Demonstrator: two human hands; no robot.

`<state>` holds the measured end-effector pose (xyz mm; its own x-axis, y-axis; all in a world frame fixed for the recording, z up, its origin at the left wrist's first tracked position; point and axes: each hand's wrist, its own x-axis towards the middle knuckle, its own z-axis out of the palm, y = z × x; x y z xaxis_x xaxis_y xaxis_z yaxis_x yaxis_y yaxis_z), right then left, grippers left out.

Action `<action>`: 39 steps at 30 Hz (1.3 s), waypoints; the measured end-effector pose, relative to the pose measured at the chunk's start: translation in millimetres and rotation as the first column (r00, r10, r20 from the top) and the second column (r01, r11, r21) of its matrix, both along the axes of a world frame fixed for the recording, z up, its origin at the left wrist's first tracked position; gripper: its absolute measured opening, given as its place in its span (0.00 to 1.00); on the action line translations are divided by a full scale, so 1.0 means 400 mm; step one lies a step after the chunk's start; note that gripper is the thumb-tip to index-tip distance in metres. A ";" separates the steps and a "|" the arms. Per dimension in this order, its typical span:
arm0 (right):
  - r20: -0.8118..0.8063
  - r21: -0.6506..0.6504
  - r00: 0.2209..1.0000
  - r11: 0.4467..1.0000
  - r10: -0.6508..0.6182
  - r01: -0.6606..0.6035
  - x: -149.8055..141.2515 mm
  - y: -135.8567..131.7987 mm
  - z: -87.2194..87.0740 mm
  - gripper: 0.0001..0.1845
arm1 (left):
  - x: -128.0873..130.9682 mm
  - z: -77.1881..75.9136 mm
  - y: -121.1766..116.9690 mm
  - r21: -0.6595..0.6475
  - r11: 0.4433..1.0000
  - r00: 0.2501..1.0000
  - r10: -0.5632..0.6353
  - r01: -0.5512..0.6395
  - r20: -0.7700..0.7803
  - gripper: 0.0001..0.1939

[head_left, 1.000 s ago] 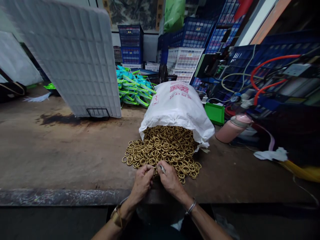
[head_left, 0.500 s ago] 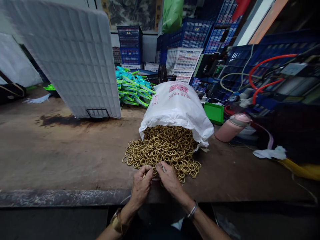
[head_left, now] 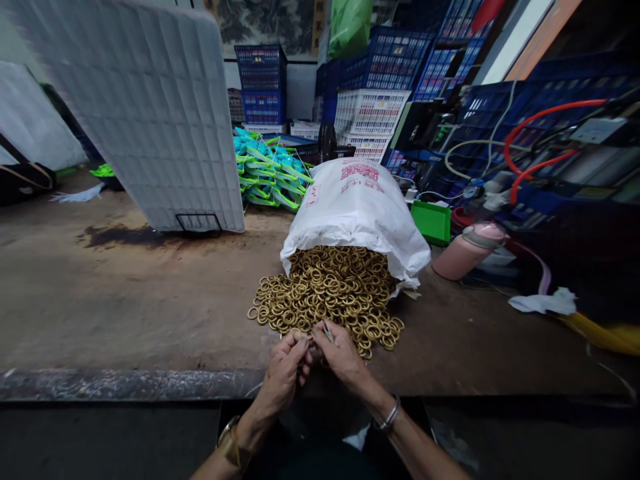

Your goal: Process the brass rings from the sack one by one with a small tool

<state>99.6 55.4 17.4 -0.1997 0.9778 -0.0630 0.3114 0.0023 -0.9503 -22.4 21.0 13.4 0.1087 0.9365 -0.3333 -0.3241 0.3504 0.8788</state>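
Note:
A heap of brass-coloured rings (head_left: 330, 287) spills from the mouth of a white woven sack (head_left: 357, 207) onto the table. My left hand (head_left: 284, 373) is closed in a pinch at the heap's near edge, on what looks like one brass ring, mostly covered by the fingers. Close beside it, my right hand (head_left: 345, 357) is closed around a small, slim metal tool (head_left: 328, 331); only its grey tip shows, so its kind is unclear. The fingertips of both hands nearly meet.
A tall white quilted panel (head_left: 190, 120) stands on the table (head_left: 125, 313) at left. Behind are green-and-blue pieces (head_left: 273, 170) and stacked crates (head_left: 373, 110). At right are a green tray (head_left: 431, 222), a pink bottle (head_left: 467, 252) and red hoses (head_left: 510, 150).
Both hands stay together at the heap's near edge. My left hand has turned a little, with more of its lower fingers showing. The view has shifted slightly.

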 end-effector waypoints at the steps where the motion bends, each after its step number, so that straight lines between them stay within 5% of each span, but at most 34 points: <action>1: -0.023 -0.002 1.000 1.000 0.011 -0.011 0.001 -0.002 0.003 0.14 | 0.000 0.002 -0.002 0.001 1.000 1.000 0.002 -0.002 0.021 0.16; 6: -0.026 0.022 0.998 0.998 0.053 -0.053 0.004 -0.011 0.026 0.15 | 0.002 0.004 -0.018 0.001 1.000 0.996 0.010 -0.010 0.093 0.16; 13: 0.373 0.221 0.927 0.967 0.037 -0.127 0.015 -0.039 0.019 0.07 | 0.000 0.016 -0.025 0.037 0.999 0.996 0.022 -0.025 0.088 0.17; 26: 0.560 0.188 0.825 0.958 0.075 -0.215 0.013 -0.045 0.026 0.12 | 0.000 -0.010 -0.022 0.093 0.996 0.999 -0.010 0.014 -0.038 0.18; 31: 0.592 0.165 0.796 0.946 0.131 -0.279 0.015 -0.046 0.022 0.09 | -0.005 0.010 -0.030 0.178 0.984 0.997 -0.013 0.026 -0.074 0.18; 35: 0.677 0.177 0.735 0.958 0.048 -0.225 0.039 -0.028 0.009 0.11 | -0.011 0.044 -0.057 0.149 0.986 0.996 -0.069 0.078 -0.065 0.17; 39: 0.730 0.180 0.675 0.982 -0.101 -0.048 0.092 -0.008 0.000 0.12 | -0.027 0.057 -0.068 0.075 0.994 0.988 -0.093 0.084 0.123 0.14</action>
<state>136.3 52.4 17.4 -0.1356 0.9907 -0.0113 0.9094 0.1200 -0.3982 -33.1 -6.1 36.3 0.2288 0.9419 -0.2458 -0.4041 0.3216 0.8563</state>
